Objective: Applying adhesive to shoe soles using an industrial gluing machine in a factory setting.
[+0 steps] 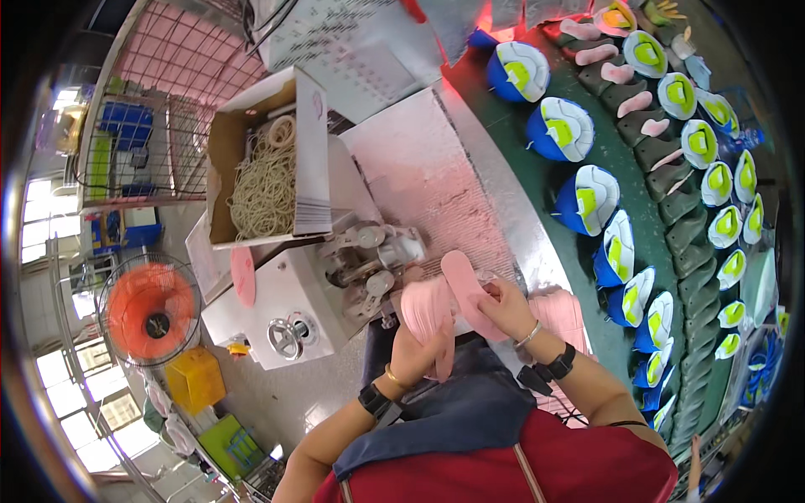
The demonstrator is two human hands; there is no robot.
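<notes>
My left hand (413,356) is closed round a fanned stack of pink insoles (425,303). Just right of it, my right hand (510,312) pinches a single pink insole (459,272), its rounded end pointing up and away from me. The two hands are close together in front of my lap. Beyond them stands a white machine (268,306) with metal rollers (369,256) and a handwheel (289,338). More pink insoles (560,314) lie piled beside my right wrist.
An open carton (312,159) of tangled cord sits on the machine. Past my hands is a dusty pink worktop (419,155). On the right, a green conveyor (616,356) carries blue-and-white shoe uppers (563,128) and grey soles (692,251). A fan (151,310) and yellow bin (194,380) stand left.
</notes>
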